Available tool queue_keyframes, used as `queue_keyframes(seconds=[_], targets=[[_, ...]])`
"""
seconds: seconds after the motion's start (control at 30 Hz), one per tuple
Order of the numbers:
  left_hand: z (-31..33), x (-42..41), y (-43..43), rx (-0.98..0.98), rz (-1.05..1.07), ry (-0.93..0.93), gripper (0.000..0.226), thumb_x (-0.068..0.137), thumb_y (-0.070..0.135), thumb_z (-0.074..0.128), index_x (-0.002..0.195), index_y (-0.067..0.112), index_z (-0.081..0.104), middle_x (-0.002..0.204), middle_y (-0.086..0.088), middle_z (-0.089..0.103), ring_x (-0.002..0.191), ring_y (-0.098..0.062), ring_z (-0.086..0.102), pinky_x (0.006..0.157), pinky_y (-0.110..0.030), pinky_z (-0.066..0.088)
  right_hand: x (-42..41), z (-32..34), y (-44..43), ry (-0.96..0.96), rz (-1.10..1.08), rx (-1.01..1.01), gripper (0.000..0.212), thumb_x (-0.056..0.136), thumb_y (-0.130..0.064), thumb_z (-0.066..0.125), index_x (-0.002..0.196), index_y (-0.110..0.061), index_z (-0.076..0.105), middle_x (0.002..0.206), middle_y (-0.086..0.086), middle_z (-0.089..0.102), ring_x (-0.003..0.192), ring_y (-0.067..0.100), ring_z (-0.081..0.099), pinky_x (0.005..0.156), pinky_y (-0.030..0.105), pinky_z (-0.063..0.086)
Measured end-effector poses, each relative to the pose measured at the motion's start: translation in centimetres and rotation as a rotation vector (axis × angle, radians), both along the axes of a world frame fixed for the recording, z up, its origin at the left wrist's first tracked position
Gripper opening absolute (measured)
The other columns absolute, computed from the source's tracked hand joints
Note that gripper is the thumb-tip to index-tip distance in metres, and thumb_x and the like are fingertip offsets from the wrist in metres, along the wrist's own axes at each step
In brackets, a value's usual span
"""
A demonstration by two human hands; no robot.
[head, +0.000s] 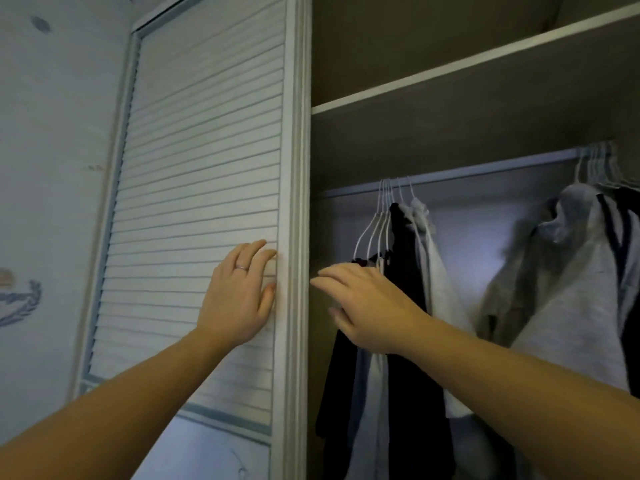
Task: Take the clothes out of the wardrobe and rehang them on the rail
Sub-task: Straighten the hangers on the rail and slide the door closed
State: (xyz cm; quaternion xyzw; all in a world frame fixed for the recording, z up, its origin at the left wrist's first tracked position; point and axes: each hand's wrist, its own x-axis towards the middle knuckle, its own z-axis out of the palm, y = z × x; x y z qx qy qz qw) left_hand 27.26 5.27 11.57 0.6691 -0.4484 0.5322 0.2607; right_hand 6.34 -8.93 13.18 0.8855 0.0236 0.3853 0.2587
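Observation:
The wardrobe stands open on the right, its metal rail [450, 174] running across under a shelf. A left bunch of clothes [408, 306], black and pale grey, hangs on white wire hangers [377, 223]. A second bunch of grey and dark striped clothes [571, 271] hangs at the right. My left hand [239, 292] lies flat, fingers straight, on the louvred sliding door [201, 168] near its right edge. My right hand [367, 306] reaches in front of the left bunch, fingers extended toward the door frame, holding nothing.
A wooden shelf [467, 67] spans the wardrobe above the rail. The door's white frame post [298, 202] stands between my hands. A pale patterned wall [52, 168] lies to the left of the door.

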Motion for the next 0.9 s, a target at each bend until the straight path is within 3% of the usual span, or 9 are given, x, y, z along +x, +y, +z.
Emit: queue_keyframes(seconds=[0.23,0.4,0.47,0.7,0.9], targets=[[-3.7,8.1,1.4,0.227,0.078,0.064,0.066,0.098,0.052,0.032,0.156,0.020,0.027,0.164,-0.009,0.019,0.149,-0.032,0.023,0.118,-0.049,0.030,7.6,-2.1,0.4,0.022,-0.146,-0.245,0.054,0.092,-0.037,0.046,0.143,-0.020,0.042,0.159,0.007,0.027,0.148,0.029,0.018,0.116,0.053,0.021],[-5.1,11.2,0.4,0.254,-0.007,0.039,0.068,0.101,0.058,0.017,0.156,0.034,-0.014,0.167,-0.003,-0.009,0.154,-0.028,0.002,0.122,-0.049,0.020,10.4,-2.7,0.4,-0.002,-0.196,-0.299,0.067,0.097,-0.053,0.036,0.151,-0.014,0.033,0.160,0.004,0.025,0.150,0.022,0.010,0.118,0.057,0.012],[-5.3,11.8,0.0,0.240,-0.031,0.036,0.067,0.100,0.060,0.013,0.153,0.038,-0.023,0.166,0.001,-0.017,0.154,-0.024,-0.007,0.123,-0.050,0.017,11.2,-3.0,0.4,-0.028,-0.194,-0.304,0.072,0.096,-0.058,0.036,0.151,-0.012,0.033,0.160,0.004,0.026,0.151,0.022,0.009,0.117,0.058,0.013],[-6.2,12.5,-0.8,0.231,-0.065,0.032,0.077,0.096,0.068,0.017,0.155,0.034,-0.019,0.163,0.005,-0.026,0.151,-0.018,-0.022,0.120,-0.045,-0.002,12.2,-4.3,0.1,-0.113,-0.181,-0.247,0.097,0.086,-0.078,0.033,0.154,-0.009,0.023,0.163,0.004,0.014,0.151,0.021,0.002,0.116,0.060,0.011],[-6.7,12.1,-1.4,0.215,-0.092,0.034,0.083,0.095,0.072,0.019,0.157,0.028,-0.014,0.165,0.000,-0.019,0.152,-0.023,-0.017,0.121,-0.056,0.004,12.0,-4.5,0.1,-0.131,-0.171,-0.242,0.102,0.083,-0.081,0.036,0.154,-0.009,0.024,0.163,0.004,0.016,0.151,0.021,0.004,0.116,0.060,0.013]])
